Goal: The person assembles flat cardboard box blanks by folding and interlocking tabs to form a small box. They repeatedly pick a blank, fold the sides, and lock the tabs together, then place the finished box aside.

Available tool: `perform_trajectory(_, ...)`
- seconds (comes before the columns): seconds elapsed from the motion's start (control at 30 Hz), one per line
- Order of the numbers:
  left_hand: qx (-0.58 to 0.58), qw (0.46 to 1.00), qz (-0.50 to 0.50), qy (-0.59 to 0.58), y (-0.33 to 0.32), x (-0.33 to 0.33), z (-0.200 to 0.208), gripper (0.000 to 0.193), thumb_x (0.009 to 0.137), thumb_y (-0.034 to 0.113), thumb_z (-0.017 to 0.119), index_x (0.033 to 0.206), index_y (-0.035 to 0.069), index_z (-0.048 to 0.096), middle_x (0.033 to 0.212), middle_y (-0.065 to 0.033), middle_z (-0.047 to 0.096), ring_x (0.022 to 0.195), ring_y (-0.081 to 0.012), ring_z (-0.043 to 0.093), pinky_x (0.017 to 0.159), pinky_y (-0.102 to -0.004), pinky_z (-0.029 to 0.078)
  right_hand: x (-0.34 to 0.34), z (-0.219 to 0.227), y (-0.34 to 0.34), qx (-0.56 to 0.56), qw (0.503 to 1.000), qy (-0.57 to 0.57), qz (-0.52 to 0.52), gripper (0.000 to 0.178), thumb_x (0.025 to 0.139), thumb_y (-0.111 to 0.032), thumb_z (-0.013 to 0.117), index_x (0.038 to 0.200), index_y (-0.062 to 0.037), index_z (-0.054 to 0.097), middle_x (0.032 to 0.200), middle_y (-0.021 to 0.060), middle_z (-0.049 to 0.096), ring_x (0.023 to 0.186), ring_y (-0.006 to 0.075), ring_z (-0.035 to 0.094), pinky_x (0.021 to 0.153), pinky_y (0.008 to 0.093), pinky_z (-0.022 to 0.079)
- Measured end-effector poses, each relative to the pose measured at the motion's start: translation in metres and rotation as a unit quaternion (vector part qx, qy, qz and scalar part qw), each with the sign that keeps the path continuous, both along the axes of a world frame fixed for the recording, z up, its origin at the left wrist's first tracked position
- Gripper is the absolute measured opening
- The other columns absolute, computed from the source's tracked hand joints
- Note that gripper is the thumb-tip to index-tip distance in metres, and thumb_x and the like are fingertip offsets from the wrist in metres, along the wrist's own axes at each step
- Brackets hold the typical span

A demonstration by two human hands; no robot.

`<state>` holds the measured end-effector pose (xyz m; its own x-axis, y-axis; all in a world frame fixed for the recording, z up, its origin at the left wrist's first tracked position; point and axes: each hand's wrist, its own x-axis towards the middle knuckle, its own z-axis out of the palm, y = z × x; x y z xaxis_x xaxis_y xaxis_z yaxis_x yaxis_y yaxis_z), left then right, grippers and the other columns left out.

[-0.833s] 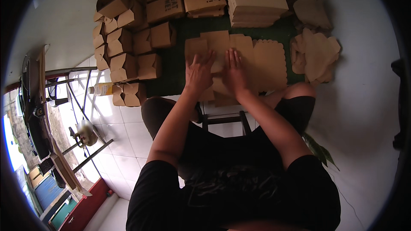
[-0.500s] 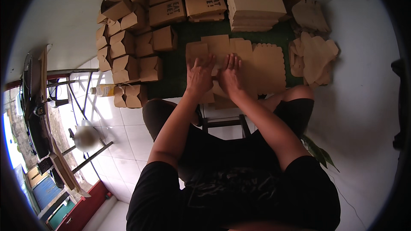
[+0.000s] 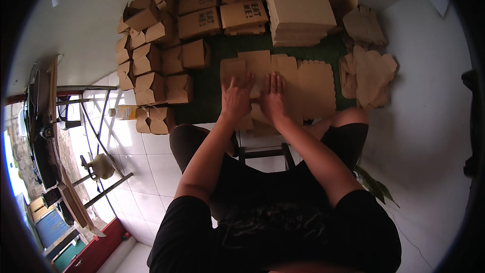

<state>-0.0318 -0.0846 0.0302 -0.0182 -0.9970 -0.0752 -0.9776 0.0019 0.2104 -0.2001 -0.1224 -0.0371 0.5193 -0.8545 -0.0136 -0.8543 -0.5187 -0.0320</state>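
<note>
A brown cardboard box blank (image 3: 255, 63) lies unfolded in front of me, its flaps spread out flat. My left hand (image 3: 236, 96) rests palm down on its left part, fingers stretched forward. Close beside it, my right hand (image 3: 274, 95) presses on the blank with straight fingers, the thumbs nearly meeting. Under both palms the cardboard is hidden. At the right, a scalloped-edged cardboard panel (image 3: 317, 88) lies flat next to my right hand.
Folded small boxes (image 3: 150, 88) stand in rows on the left of the green surface (image 3: 206, 91), by a bottle (image 3: 124, 112). Printed boxes (image 3: 199, 23) and a tall cardboard stack (image 3: 300, 10) stand at the back. Loose brown blanks (image 3: 374, 76) lie right.
The whole view has shifted slightly, so the table sits lower in the picture. Both hands stay on the blank, their fingers a little straighter. A blurred rounded object at left now looks sharper.
</note>
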Motion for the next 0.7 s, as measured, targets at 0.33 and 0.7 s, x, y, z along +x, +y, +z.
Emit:
perform_trajectory(0.33,0.01,0.999,-0.003,0.034,-0.001,0.005,0.015,0.095,0.085,0.037,0.098,0.171,0.023,0.058,0.165,-0.0013,0.068,0.147,-0.0374,0.062,0.129,-0.064,0.042,-0.059,0.027,-0.016,0.091,0.971,-0.214,0.051,0.081,0.106,-0.029,0.079,0.177,-0.008,0.044,0.186,0.0207,0.037,0.171,0.0421,0.038,0.138,0.0635,0.033)
perform_trajectory(0.7,-0.087,0.985,0.029,0.149,-0.017,0.019,0.013,0.067,0.09,0.028,0.093,0.155,0.023,0.075,0.131,-0.0163,0.084,0.122,-0.0439,0.077,0.109,-0.0516,0.061,-0.067,0.05,-0.071,0.118,0.973,-0.178,0.09,0.077,0.098,-0.009,0.083,0.168,-0.0106,0.054,0.164,0.0183,0.065,0.136,0.0394,0.073,0.106,0.0484,0.064)
